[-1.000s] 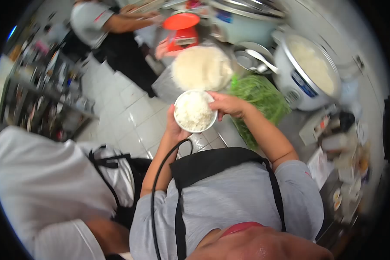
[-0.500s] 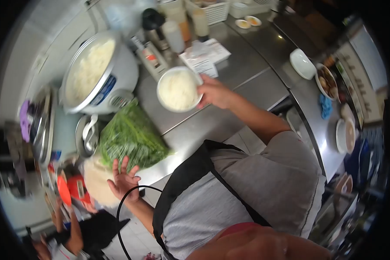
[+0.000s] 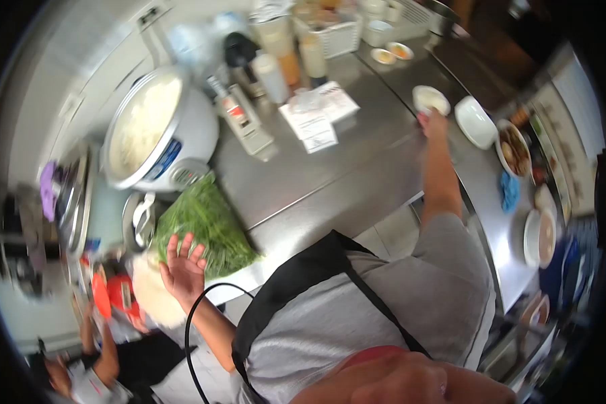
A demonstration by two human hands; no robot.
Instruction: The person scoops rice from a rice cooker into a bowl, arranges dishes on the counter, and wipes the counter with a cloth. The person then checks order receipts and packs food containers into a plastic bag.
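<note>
My right hand (image 3: 435,122) is stretched far out to the right, closed on the rim of a small white bowl of rice (image 3: 429,98). That bowl is over the steel counter, just left of an oblong white dish (image 3: 475,121). My left hand (image 3: 184,271) is open with fingers spread, holding nothing, at the lower edge of a clear plastic bag of green leaves (image 3: 205,225). Behind the bag stands a large rice cooker (image 3: 198,128), its pot full of cooked rice (image 3: 148,121). A metal container with a white-handled utensil (image 3: 143,219) sits beside the cooker.
On the steel counter (image 3: 357,168) lie white papers (image 3: 313,128) and a kitchen scale (image 3: 246,124). Squeeze bottles (image 3: 271,77) and a white basket (image 3: 340,40) stand behind. A bowl of food (image 3: 514,149) and a blue cloth (image 3: 509,192) are at right. Another person (image 3: 91,377) is at lower left.
My right hand has carried the rice bowl from the middle of the counter away to the right, beside the oblong dish. My left hand stays open by the bag, slightly higher.
</note>
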